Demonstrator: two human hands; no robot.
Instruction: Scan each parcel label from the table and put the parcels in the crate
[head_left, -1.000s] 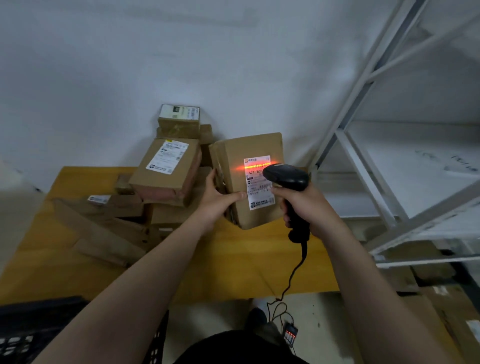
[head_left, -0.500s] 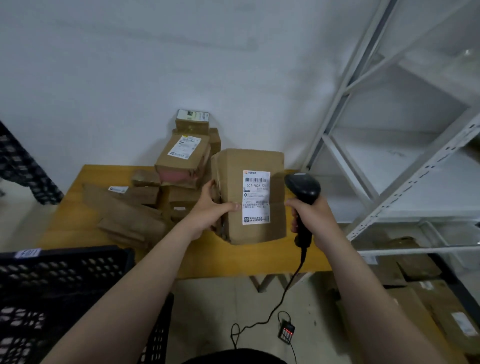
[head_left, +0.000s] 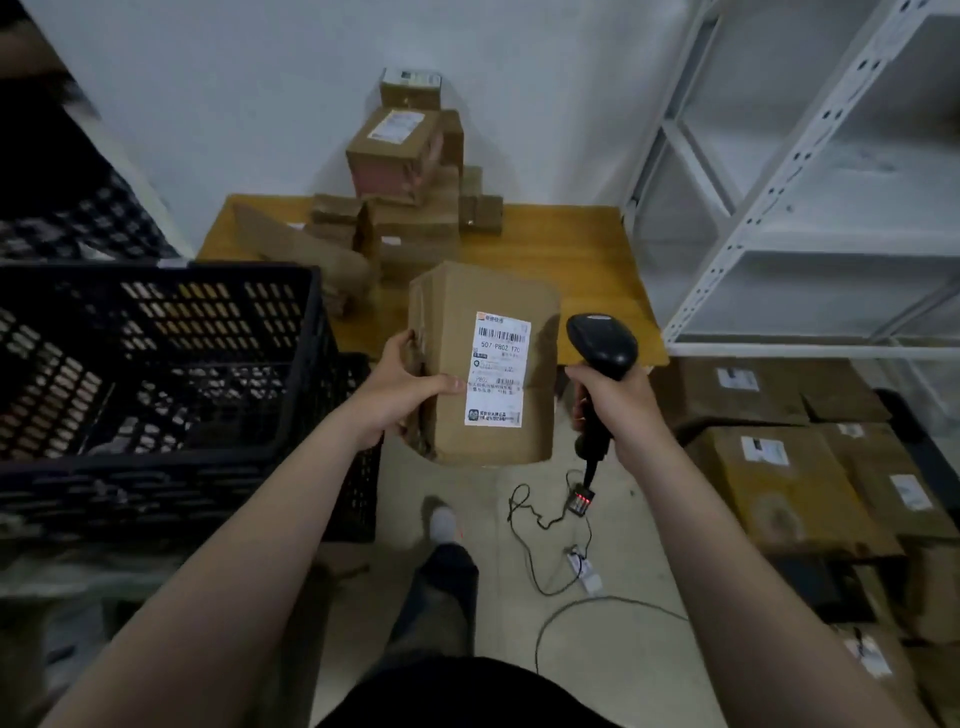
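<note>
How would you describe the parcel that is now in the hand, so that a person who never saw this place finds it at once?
Start at the black crate on the left; just right of it, in front of the wooden table, the left hand holds a brown cardboard parcel upright. The right hand grips a black scanner beside it. Unlike the parcels piled on the table, it is lifted and shows a tall white label.

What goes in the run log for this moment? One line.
left hand: holds labelled parcel | right hand: grips barcode scanner | black crate: at left | phase: carry to crate
</note>
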